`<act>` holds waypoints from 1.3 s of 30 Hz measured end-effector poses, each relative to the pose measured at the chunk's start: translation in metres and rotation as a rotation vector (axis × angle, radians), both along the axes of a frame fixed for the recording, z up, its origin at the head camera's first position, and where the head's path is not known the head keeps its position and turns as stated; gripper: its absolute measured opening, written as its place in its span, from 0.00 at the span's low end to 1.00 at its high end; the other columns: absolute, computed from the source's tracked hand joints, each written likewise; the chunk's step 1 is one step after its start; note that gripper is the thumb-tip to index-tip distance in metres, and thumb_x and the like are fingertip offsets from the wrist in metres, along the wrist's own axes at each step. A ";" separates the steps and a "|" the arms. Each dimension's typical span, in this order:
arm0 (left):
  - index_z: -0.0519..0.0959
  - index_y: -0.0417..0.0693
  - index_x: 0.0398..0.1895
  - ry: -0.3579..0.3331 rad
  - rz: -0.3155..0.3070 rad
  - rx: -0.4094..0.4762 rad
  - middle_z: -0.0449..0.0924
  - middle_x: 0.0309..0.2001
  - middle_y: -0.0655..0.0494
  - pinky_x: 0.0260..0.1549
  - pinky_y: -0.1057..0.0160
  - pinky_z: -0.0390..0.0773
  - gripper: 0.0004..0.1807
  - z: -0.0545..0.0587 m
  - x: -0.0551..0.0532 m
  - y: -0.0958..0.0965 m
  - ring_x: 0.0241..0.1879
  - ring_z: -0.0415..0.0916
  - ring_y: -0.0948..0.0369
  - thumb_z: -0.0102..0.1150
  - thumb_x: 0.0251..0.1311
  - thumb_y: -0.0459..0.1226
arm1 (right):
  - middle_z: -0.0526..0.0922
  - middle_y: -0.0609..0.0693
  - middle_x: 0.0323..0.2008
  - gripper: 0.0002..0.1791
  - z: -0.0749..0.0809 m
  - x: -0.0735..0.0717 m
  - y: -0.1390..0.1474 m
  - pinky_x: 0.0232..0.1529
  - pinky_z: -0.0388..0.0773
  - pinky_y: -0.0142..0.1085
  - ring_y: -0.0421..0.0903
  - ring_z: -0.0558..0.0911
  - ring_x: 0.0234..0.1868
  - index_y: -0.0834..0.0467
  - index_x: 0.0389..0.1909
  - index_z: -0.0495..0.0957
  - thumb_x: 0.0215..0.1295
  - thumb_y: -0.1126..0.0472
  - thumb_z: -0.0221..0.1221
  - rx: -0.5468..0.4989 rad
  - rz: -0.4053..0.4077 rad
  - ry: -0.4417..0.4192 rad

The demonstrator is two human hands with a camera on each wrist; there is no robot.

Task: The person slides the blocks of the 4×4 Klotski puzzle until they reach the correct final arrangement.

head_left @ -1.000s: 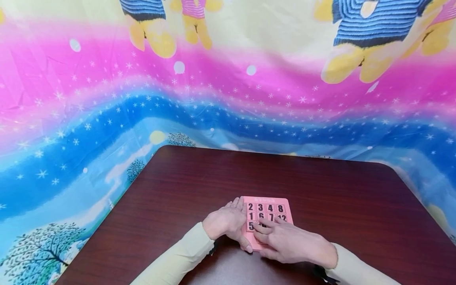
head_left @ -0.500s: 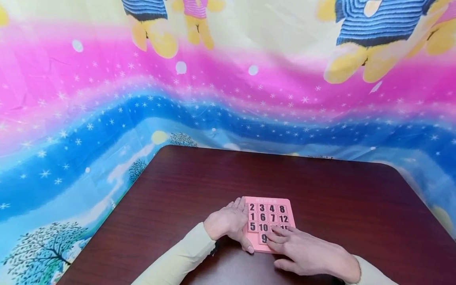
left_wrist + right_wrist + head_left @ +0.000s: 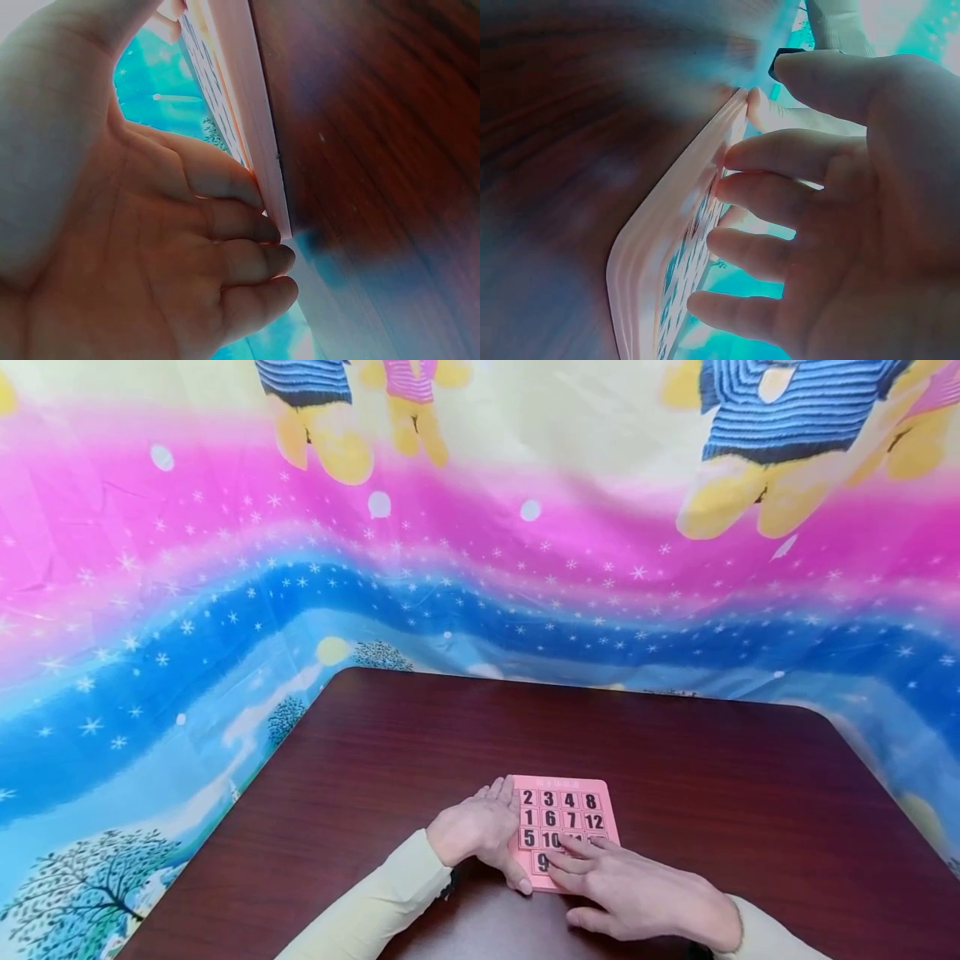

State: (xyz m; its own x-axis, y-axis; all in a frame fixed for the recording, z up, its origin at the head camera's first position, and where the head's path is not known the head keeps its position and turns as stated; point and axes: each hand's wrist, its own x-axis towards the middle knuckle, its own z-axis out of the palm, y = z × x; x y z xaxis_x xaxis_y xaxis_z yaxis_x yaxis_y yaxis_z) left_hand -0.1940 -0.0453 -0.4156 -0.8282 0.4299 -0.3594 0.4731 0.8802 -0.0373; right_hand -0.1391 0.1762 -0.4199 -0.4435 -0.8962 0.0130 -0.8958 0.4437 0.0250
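Note:
A pink sliding number puzzle (image 3: pixel 609 797) lies flat on the table, black numerals on its tiles. My left hand (image 3: pixel 483 828) rests along its left side in the head view, thumb at the near-left corner. In the left wrist view the left fingers (image 3: pixel 240 259) are loosely extended, tips at the puzzle's edge. Over the lower right tiles, my right hand (image 3: pixel 637 887) is spread with fingertips on the bottom rows beside the 9 tile (image 3: pixel 542 862). The right wrist view shows these fingers (image 3: pixel 754 251) nearly straight against the numbered face. Some lower right tiles are hidden under them.
The dark reddish-brown table (image 3: pixel 420 735) extends to both sides and behind the puzzle. A printed cloth backdrop (image 3: pixel 480 552) with snowflakes and cartoon figures hangs right behind its far edge. Pale sleeves (image 3: pixel 375 897) cover both forearms.
My right hand first drew back to the right, uncovering several tiles, then moved slightly left. The 9 tile has slid left along the bottom row. The left hand has stayed in place.

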 end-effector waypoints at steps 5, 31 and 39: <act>0.53 0.38 0.76 -0.004 0.003 0.012 0.46 0.78 0.41 0.76 0.58 0.54 0.72 0.001 0.000 -0.002 0.78 0.46 0.51 0.68 0.33 0.73 | 0.73 0.47 0.68 0.28 0.001 -0.002 -0.007 0.59 0.74 0.59 0.55 0.71 0.70 0.49 0.68 0.71 0.72 0.42 0.51 0.018 -0.002 -0.010; 0.51 0.38 0.77 0.001 -0.002 0.017 0.45 0.79 0.42 0.76 0.58 0.53 0.74 -0.002 0.001 -0.001 0.78 0.46 0.51 0.69 0.32 0.73 | 0.72 0.49 0.69 0.30 0.003 0.010 0.023 0.61 0.70 0.62 0.57 0.68 0.71 0.48 0.69 0.70 0.72 0.38 0.49 0.000 -0.163 -0.156; 0.51 0.39 0.77 0.001 0.004 0.026 0.44 0.79 0.42 0.76 0.58 0.54 0.74 -0.001 0.001 -0.001 0.78 0.46 0.51 0.70 0.30 0.73 | 0.72 0.49 0.69 0.31 0.001 0.015 0.041 0.60 0.70 0.63 0.58 0.67 0.71 0.46 0.69 0.70 0.71 0.35 0.48 -0.002 -0.248 -0.225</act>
